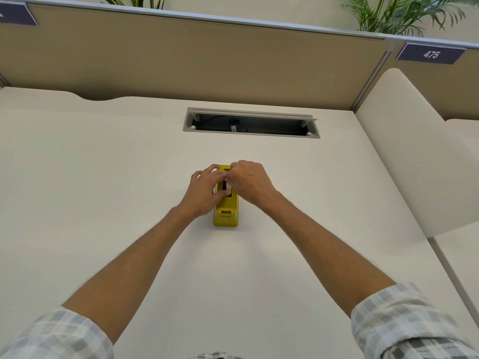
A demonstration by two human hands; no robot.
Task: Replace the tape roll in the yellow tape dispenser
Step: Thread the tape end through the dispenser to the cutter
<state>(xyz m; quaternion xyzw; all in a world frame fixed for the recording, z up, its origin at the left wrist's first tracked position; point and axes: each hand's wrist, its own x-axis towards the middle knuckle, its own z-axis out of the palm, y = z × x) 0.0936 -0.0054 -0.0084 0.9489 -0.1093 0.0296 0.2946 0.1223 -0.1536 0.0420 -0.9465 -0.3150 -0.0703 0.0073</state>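
Wide cream-white table (129, 177), matte top. Tan fabric partition panel (207, 55) along its far edge, with a dark blue number plate reading 475 (431, 53) on the panel to the right. Green palm fronds (396, 16) show above the partition. Grey-framed rectangular cable slot (251, 122) is cut into the table beyond my hands, open, with dark wiring inside. A rounded cream side divider (414, 156) stands at the right.

Yellow plastic tape dispenser (226, 211) sits upright near the middle of the table, its long axis running away from me and its near end uncovered. Nothing lies between me and it. Both my hands meet over its far half, so that part is mostly hidden.

My left hand (203, 190) wraps the dispenser's left side, fingers curled over its top edge, thumb toward the central opening. My right hand (247, 181) comes in from the right, fingers bunched tight and pressed together, its grip pinching the pale tape roll (229, 187) that stands in the dark slot of the dispenser. Only a narrow strip of the roll shows between my two hands.

Rolled plaid shirt sleeves (404, 322) at both elbows.
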